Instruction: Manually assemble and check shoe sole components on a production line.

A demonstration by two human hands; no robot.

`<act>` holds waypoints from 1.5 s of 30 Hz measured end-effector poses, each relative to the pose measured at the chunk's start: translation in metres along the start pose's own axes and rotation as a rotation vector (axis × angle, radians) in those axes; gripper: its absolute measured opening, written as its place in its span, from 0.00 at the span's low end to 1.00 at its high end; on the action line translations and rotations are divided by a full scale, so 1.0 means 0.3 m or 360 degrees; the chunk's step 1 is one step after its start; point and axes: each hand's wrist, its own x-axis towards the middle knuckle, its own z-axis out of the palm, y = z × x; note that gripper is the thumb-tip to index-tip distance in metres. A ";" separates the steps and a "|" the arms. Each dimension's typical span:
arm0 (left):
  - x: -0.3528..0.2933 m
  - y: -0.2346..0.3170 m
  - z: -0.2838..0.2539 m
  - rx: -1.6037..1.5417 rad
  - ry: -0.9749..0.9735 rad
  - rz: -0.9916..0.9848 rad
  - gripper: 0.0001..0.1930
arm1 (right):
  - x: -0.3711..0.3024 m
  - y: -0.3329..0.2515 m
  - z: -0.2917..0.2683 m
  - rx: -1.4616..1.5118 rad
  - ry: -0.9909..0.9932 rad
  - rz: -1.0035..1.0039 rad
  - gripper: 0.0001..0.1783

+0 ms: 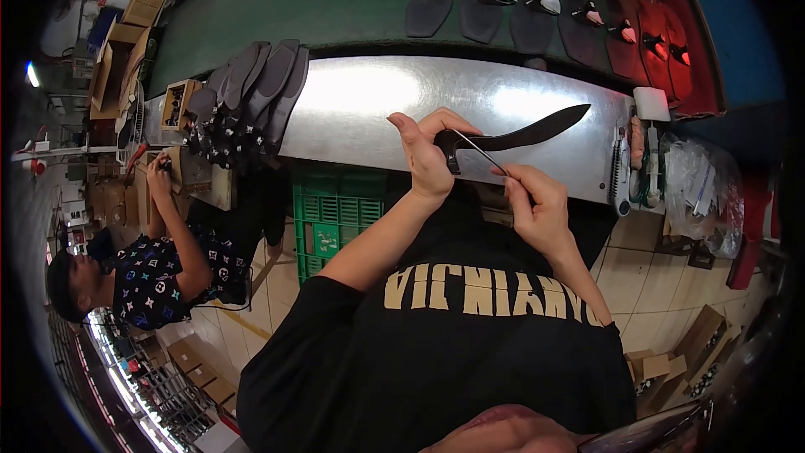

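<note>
My left hand (429,151) grips the heel end of a dark, curved shoe sole (545,128), with its thumb raised. The sole's long tapered end points away to the right above the metal bench. In my right hand (541,205), a thin metal rod-like tool (481,151) is pinched between the fingers. Its far end reaches the sole beside my left fingers; the exact contact is hidden. A small dark strap-like piece (453,159) hangs from the sole near my left hand.
A steel bench (360,109) borders a green conveyor belt (335,0) carrying several dark sandals (482,13). Stacked soles (272,88) lie on the left. A cutter (620,172) and a plastic bag (700,193) are at right. A green crate (335,210) stands below; a co-worker (159,277) sits left.
</note>
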 end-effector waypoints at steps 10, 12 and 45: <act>0.046 0.018 -0.058 -0.0545 -0.0008 -0.0658 0.40 | -0.010 -0.059 0.029 -0.0318 -0.0038 -0.0487 0.07; 0.073 -0.006 -0.048 -0.1233 0.0260 -0.1170 0.29 | -0.013 -0.063 0.025 -0.0365 -0.0145 -0.0491 0.07; 0.256 0.140 -0.512 -0.0048 0.0409 -0.0177 0.12 | 0.011 0.026 -0.043 -0.0280 0.0347 -0.0061 0.09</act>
